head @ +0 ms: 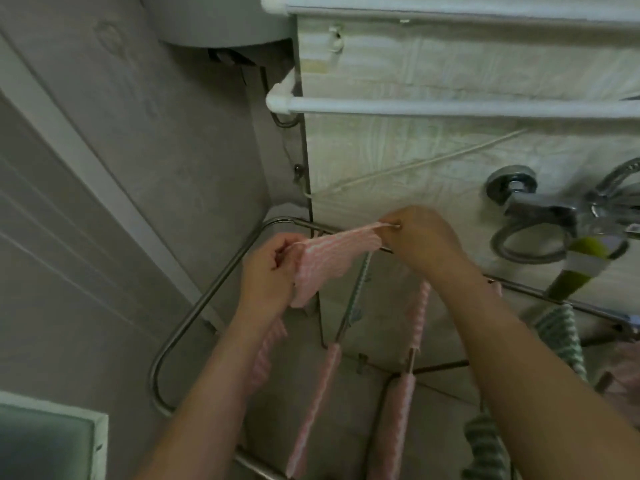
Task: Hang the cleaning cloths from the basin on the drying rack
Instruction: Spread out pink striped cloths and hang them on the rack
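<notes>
Pink striped cloth held taut over the far rail of the drying rack: left hand pinches its left corner, right hand its right corner (fingers curled on the fabric). Nearer rails carry hung pink cloths; a green cloth, apparently draped, lies at right

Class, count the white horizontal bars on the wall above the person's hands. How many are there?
2. The upper white bar runs along the picture's top edge; the lower white bar runs parallel beneath it. More may be hidden above the picture.
</notes>
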The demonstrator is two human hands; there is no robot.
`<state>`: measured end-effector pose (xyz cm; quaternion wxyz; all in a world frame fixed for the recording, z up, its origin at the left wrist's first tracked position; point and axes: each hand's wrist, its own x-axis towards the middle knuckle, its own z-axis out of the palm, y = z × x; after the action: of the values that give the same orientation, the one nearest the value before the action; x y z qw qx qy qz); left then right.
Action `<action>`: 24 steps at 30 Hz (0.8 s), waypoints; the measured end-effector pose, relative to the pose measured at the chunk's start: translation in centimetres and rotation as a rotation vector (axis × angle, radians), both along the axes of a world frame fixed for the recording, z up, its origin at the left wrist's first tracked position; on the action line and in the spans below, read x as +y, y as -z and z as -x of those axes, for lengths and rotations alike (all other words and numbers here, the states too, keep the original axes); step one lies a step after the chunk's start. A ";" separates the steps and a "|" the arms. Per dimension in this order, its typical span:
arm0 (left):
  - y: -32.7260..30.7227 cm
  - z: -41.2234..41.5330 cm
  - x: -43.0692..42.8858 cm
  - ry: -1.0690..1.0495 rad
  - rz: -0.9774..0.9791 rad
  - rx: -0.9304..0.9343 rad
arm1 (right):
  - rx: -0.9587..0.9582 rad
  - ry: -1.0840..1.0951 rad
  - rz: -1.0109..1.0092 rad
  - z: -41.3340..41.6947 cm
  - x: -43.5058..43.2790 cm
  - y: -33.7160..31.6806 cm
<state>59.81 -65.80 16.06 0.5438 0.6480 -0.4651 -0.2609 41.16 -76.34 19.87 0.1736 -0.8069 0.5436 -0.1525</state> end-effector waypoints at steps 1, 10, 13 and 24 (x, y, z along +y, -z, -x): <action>0.7 -0.5 -0.5 -0.007 -0.010 -0.014 | 0.006 0.000 -0.021 -0.8 -1.1 0.5; 7.0 -2.4 -3.1 -0.071 -0.189 0.043 | -0.239 0.097 -0.302 -5.7 -6.3 6.3; 7.8 -3.2 -3.4 -0.152 -0.185 0.063 | -0.255 0.083 -0.206 -7.5 -6.6 7.3; 10.5 -7.6 -4.7 -0.302 -0.571 -0.239 | -0.340 0.087 -0.321 -13.5 -7.8 11.9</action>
<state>67.38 -70.45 5.58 0.3146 0.8615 -0.3329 -0.2192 54.66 -84.16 7.97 0.3819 -0.7074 0.5582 -0.2052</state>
